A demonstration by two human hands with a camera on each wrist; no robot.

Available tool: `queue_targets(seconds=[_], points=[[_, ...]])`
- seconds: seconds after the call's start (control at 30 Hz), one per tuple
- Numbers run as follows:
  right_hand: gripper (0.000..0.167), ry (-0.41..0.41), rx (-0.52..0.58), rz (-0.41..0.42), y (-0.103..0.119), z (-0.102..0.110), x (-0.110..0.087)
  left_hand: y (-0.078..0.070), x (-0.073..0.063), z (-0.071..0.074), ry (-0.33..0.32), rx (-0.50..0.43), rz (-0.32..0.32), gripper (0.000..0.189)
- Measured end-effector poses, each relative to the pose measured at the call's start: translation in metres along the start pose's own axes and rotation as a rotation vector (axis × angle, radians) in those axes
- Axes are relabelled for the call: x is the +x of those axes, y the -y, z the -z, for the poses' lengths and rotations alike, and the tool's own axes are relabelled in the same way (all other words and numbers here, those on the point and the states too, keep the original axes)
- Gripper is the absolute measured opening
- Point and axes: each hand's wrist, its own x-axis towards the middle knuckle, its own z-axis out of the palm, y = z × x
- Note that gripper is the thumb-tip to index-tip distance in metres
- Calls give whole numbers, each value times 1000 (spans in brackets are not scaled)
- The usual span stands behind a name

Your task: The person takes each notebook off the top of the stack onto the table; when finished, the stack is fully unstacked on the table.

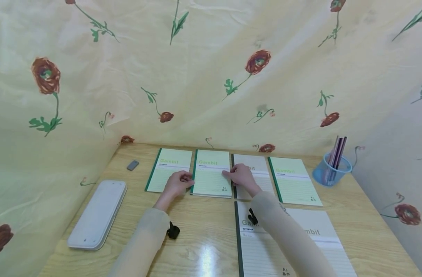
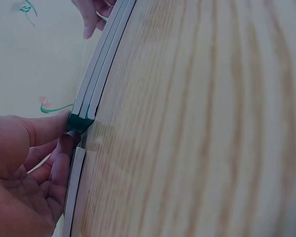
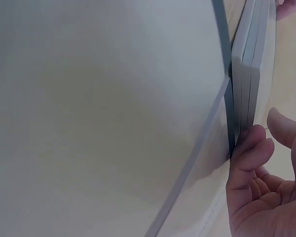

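A stack of green-spined notebooks [image 1: 211, 175], several layers thick, lies in the back row between both hands. My left hand [image 1: 177, 183] holds its left edge, with thumb and fingertip at the green spine [image 2: 82, 121] in the left wrist view. On the opposite edge, my right hand [image 1: 244, 177] has its thumb over the cover and curled fingers against the page sides [image 3: 246, 94]. The left hand overlaps another green notebook [image 1: 169, 169]; the right hand and forearm partly hide a grey-spined notebook [image 1: 261, 177].
Another green notebook [image 1: 294, 181] lies right of these, beside a blue pen cup [image 1: 330, 173]. Grey notebooks [image 1: 263, 254] lie in front, under the right forearm. A white case [image 1: 98, 213] and small grey block [image 1: 133, 165] are at left. Floral cloth [image 1: 197, 77] hangs behind.
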Motion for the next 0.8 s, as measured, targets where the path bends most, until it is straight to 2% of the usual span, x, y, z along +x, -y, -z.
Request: queue_targets(seconds=[0.27,0.53,0.8], points=[[35,18,-25,-48,5,-2,3,0,0,0,-3,-2,16,29],[37,12,-32,-27,5,-1,2,-2,1,0,-12,15,8,27],[35,-1,-39,-15,1,-2,3,2,1,-2,-11,32,-4,27]])
